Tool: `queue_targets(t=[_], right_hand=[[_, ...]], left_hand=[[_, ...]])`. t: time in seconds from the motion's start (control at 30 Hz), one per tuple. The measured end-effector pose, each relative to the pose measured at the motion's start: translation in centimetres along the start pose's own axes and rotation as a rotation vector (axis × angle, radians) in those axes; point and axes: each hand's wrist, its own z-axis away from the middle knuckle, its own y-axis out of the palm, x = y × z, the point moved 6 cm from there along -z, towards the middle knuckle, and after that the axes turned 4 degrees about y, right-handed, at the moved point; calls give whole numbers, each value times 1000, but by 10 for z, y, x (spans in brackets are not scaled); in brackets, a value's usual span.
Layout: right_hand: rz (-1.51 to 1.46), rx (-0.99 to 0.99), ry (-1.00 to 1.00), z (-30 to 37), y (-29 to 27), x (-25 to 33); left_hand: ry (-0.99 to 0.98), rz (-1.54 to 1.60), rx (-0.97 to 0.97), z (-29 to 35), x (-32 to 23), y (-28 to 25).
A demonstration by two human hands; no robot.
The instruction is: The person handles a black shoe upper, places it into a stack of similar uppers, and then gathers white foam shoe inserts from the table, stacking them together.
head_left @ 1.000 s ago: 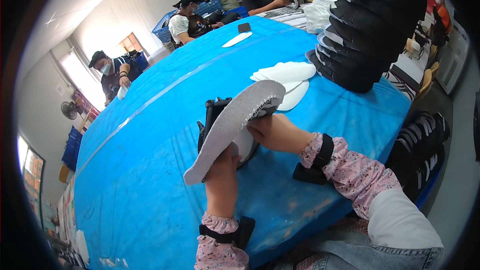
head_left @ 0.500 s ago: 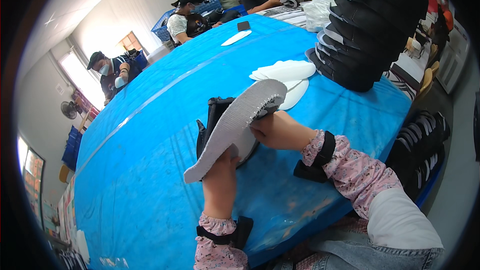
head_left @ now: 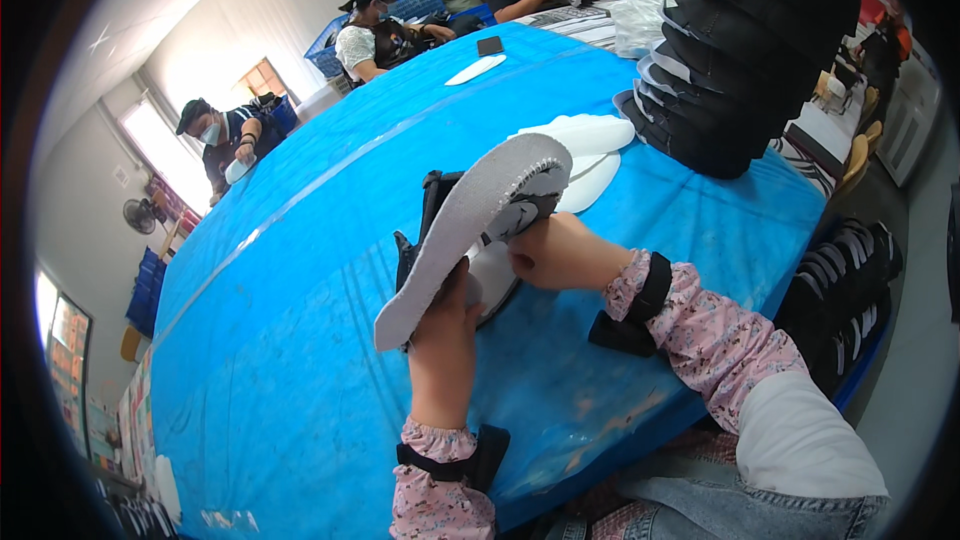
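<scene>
Grey insole (head_left: 470,220) – long, flat, tilted up off blue table (head_left: 300,270), held at both ends, laid against black shoe (head_left: 440,205), toe end upper right.

A bright blue table cover (head_left: 300,270) fills the scene — against it, a pale grey insole (head_left: 470,215) over a black shoe (head_left: 435,205). White insoles (head_left: 585,135) lie beside a stack of black shoes (head_left: 745,50). The sleeves (head_left: 700,325) are pink and floral-patterned, with black wrist straps (head_left: 640,305).
</scene>
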Motion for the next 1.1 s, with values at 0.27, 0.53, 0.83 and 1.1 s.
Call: queue_targets(t=[0.27, 0.53, 0.83, 1.1], right_hand=[[18, 4, 1, 3, 8, -1], [134, 158, 162, 21, -8, -11], [-238, -14, 337, 4, 31, -26], [323, -134, -214, -13, 18, 48]], left_hand=[[-20, 50, 18, -1, 1, 3], [-11, 23, 32, 0, 1, 4], [-32, 53, 50, 1, 4, 3], [-94, 72, -4, 22, 16, -11]])
